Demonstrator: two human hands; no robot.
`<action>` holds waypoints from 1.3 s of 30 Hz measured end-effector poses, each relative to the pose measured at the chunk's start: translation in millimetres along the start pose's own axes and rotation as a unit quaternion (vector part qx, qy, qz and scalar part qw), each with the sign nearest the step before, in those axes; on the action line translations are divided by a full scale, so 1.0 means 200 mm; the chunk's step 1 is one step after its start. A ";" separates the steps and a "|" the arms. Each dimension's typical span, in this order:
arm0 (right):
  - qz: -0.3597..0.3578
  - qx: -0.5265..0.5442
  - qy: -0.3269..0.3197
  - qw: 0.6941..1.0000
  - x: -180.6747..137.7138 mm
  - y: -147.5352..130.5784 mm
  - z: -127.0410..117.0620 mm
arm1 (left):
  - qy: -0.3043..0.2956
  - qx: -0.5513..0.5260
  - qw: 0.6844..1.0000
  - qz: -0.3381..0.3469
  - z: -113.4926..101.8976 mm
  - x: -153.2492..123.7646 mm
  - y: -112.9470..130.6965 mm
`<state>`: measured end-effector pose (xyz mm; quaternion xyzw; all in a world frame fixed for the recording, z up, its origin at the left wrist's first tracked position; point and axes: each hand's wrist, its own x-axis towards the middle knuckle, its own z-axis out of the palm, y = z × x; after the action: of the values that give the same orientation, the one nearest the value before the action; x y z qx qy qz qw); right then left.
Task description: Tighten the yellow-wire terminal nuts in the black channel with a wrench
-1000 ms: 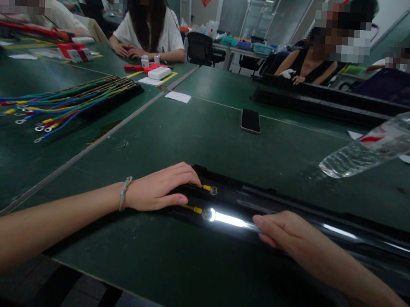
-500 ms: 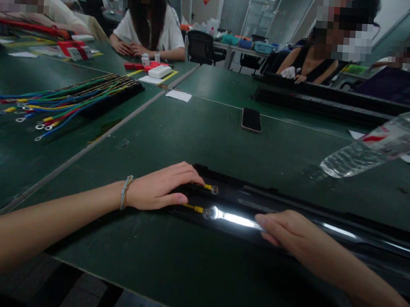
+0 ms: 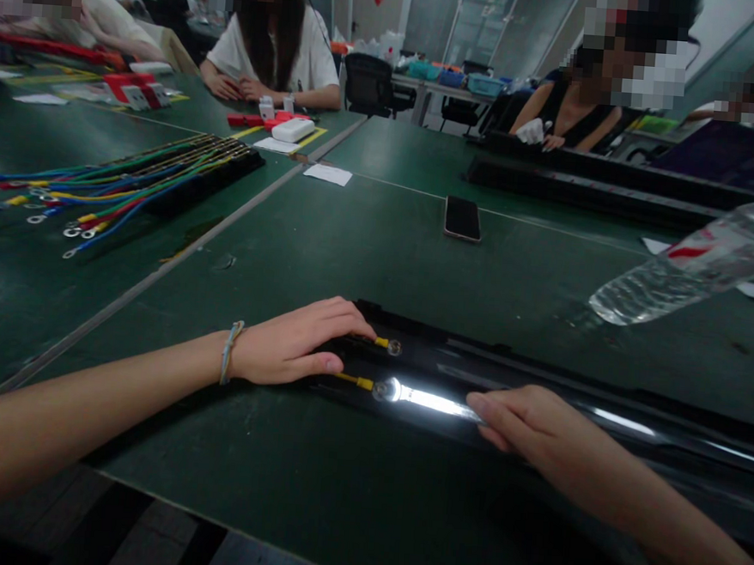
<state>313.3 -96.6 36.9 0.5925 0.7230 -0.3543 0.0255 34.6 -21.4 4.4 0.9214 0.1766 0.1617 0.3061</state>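
My left hand (image 3: pixel 301 342) lies over the left end of a long black panel (image 3: pixel 436 355), thumb and fingers apart. Its fingertips rest by a yellow-sleeved ring terminal (image 3: pixel 386 345), and the thumb is at a second yellow wire (image 3: pixel 354 380). My right hand (image 3: pixel 526 422) is closed round the handle of a shiny metal wrench (image 3: pixel 437 401). The wrench's head sits at the ring end of the nearer wire; whether it grips a bolt there is too small to tell. Under my left hand the wires' other parts are hidden.
A phone (image 3: pixel 462 219) lies beyond the panel. A water bottle (image 3: pixel 668 268) leans in at right. Coloured wires with ring terminals (image 3: pixel 118 187) spread at left. A paper slip (image 3: pixel 329 174) and a white box (image 3: pixel 293 130) lie further back. People sit across the green table (image 3: pixel 260 472).
Almost nothing differs. Both hands and the wrench hold nearly the same place; the whole view has shifted very slightly.
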 end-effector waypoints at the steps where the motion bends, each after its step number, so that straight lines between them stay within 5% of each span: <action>1: -0.008 -0.006 0.010 1.000 0.00 -0.01 0.00 | 0.000 0.000 1.000 -0.001 0.00 0.00 0.00; 10: 0.017 -0.055 0.144 0.988 -0.04 -0.05 0.09 | -0.003 0.000 1.000 0.003 0.00 0.00 0.00; 25: -0.080 0.179 0.035 0.980 -0.10 0.03 -0.02 | -0.006 0.010 1.000 0.000 0.00 0.00 -0.01; 39: -0.083 0.190 0.015 0.978 -0.10 0.05 -0.02 | -0.003 0.012 1.000 0.003 0.00 0.00 0.00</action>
<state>329.6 -110.3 43.9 0.5295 0.6894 -0.4774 -0.1281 33.3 -20.9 4.1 0.9260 0.1753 0.1578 0.2948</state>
